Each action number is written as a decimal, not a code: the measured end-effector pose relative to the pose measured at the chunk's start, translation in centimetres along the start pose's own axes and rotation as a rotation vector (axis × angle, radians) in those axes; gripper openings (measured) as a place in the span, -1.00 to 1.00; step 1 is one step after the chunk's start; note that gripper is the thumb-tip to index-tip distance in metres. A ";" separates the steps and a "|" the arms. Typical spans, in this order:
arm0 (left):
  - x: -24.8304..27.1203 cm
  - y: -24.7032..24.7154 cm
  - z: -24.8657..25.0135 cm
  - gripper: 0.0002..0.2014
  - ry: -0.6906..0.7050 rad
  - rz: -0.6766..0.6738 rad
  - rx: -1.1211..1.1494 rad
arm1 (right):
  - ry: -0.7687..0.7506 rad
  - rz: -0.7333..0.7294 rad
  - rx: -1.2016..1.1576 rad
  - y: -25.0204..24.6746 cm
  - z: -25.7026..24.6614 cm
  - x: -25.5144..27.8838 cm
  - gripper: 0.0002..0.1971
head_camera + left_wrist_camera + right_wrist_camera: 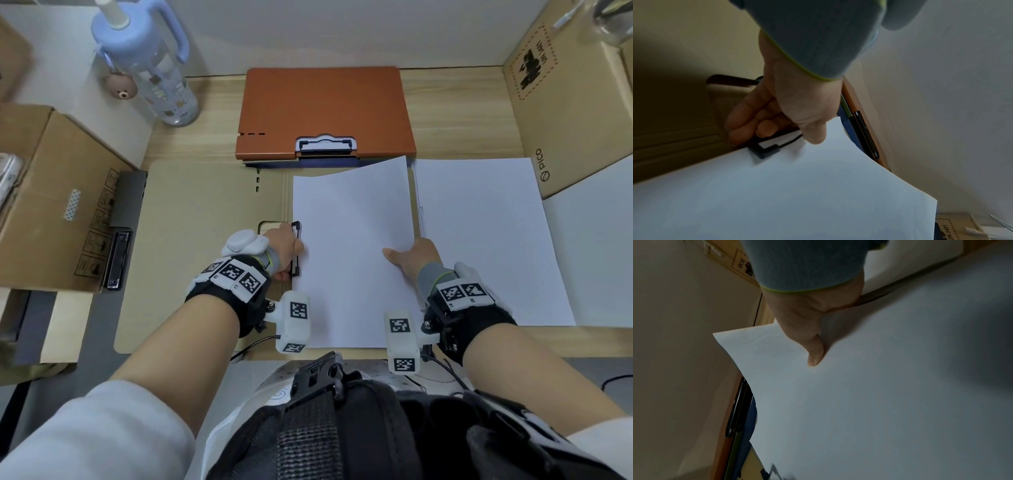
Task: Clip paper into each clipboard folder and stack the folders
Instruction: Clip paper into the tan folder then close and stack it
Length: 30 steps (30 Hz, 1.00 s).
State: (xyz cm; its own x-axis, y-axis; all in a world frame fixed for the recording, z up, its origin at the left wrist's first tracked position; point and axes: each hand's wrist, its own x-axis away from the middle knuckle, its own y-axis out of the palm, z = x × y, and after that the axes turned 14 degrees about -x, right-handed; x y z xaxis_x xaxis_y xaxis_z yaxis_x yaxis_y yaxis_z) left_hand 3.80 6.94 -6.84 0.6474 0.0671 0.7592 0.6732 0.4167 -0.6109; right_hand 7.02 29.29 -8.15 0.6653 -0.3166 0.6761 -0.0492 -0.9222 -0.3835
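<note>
Sheet of paper (352, 246) lies long axis away from the person on the open beige folder (191, 246); its left edge meets the black clip (296, 248), which left hand (282, 251) squeezes open, nearest. Right hand (412, 257) pinches the sheet's right edge, thumb on top. Counted: one closed orange folder (325, 109) topping a stack behind, one spare paper pile (486, 240) on the table at right.

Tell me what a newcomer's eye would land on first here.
First, the white sheet at the middle of the desk, lying on the open beige folder: the left hand grips the black clip at its left edge while the right hand pinches its right edge. Behind it lies a closed orange folder.
</note>
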 end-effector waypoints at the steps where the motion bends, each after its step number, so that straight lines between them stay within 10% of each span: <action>1: -0.1 0.1 0.1 -0.77 0.018 0.024 -0.068 | 0.001 -0.001 0.000 0.0 0.0 0.0 -0.50; 8: -0.6 0.4 1.3 -0.80 -0.015 0.090 -0.395 | 0.003 0.002 0.017 -0.1 0.0 0.0 -0.50; 17: -0.7 0.9 1.4 -0.52 -0.017 0.153 -0.334 | 0.033 0.002 0.021 0.0 -0.4 0.2 -0.40; 30: 0.3 -1.5 -1.0 -0.70 0.026 0.109 0.041 | -0.219 0.079 -0.144 1.3 -6.5 1.0 -0.27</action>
State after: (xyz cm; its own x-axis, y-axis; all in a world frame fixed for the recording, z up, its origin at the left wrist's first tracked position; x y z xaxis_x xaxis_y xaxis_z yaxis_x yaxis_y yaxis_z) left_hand 3.36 5.43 -5.91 0.7253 0.0906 0.6824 0.5837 0.4446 -0.6794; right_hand 2.74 26.30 -3.86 0.7998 -0.3475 0.4895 -0.2020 -0.9236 -0.3257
